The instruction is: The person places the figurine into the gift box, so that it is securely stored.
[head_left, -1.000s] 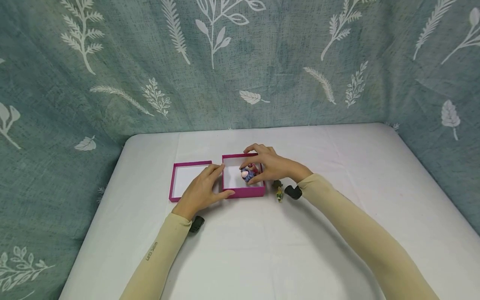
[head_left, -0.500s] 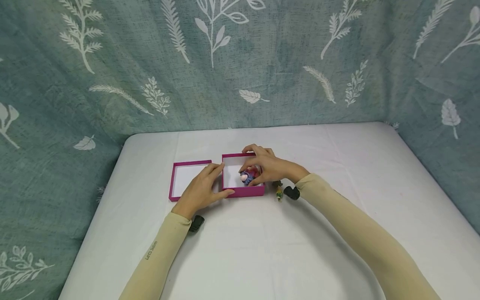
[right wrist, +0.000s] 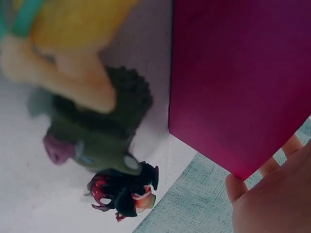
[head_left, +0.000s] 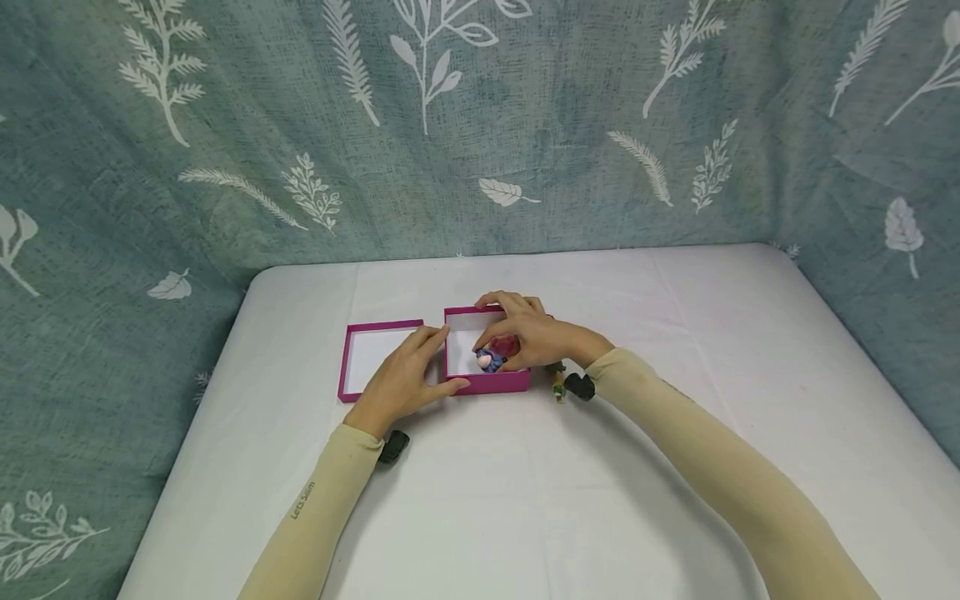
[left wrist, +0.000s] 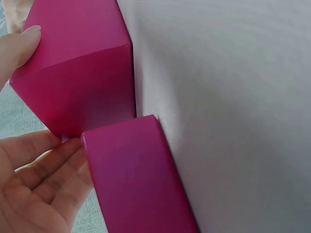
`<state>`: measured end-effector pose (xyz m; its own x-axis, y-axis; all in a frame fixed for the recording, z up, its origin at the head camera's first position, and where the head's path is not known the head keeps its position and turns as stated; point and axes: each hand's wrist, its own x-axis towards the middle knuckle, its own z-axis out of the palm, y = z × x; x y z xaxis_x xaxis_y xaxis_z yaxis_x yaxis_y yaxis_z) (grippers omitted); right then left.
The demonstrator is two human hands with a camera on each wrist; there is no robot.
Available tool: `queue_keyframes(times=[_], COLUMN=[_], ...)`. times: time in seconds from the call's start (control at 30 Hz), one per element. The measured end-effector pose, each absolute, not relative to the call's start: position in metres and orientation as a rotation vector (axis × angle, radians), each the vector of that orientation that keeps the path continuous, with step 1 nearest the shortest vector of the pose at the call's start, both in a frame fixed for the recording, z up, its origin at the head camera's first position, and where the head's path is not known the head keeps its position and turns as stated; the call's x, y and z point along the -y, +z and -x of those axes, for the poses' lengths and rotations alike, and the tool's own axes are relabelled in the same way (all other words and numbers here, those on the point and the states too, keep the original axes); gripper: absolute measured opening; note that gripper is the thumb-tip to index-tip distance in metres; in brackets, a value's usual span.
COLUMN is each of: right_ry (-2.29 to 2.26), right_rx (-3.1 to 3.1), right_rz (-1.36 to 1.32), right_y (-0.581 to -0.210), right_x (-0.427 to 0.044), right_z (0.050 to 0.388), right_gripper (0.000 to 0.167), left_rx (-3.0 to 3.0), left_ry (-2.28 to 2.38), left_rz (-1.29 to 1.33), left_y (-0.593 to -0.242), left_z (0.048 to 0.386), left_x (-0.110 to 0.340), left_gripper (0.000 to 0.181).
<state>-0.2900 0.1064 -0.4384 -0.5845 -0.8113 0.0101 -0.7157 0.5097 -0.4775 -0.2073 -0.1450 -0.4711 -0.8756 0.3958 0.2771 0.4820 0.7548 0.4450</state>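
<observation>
A magenta box [head_left: 491, 383] with a white inside stands open-topped mid-table. My left hand [head_left: 408, 375] holds its left front corner, thumb on the front wall and fingers along the left side. Inside the box, my right hand [head_left: 536, 333] holds a small blue and red toy figure [head_left: 491, 360] between thumb and fingers, partly covering it. In the right wrist view some fingers of that hand [right wrist: 277, 194] show past the box wall. Left of the box lies its shallow lid [head_left: 343, 367], white inside up; the left wrist view shows the lid's edge [left wrist: 131, 179] close to the box.
To the right of the box, below my right wrist, lie small figures: a dark green boar [right wrist: 97, 141], a black and red figure [right wrist: 124, 191] and a blurred yellow one [right wrist: 73, 29]. A white cloth [head_left: 480, 517] covers the table; a patterned teal curtain [head_left: 555, 167] hangs behind.
My right hand has moved slightly left and down within the box, and the toy figure has shifted left with it. My left hand, the box and the lid stay in place.
</observation>
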Motion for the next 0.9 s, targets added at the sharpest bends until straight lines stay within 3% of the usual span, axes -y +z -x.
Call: queue_keyframes(times=[0.9], right_ry=[-0.721], right_rx=[-2.388], right_rz=[1.196], right_y=[-0.4400], right_x=[-0.1082], right_z=[0.2973], right_gripper=[0.040], left_rx=[2.771], left_ry=[-0.741], left_rz=[0.709], left_y=[-0.4720], left_z=[0.2067], left_x=[0.1449], left_gripper=[0.086])
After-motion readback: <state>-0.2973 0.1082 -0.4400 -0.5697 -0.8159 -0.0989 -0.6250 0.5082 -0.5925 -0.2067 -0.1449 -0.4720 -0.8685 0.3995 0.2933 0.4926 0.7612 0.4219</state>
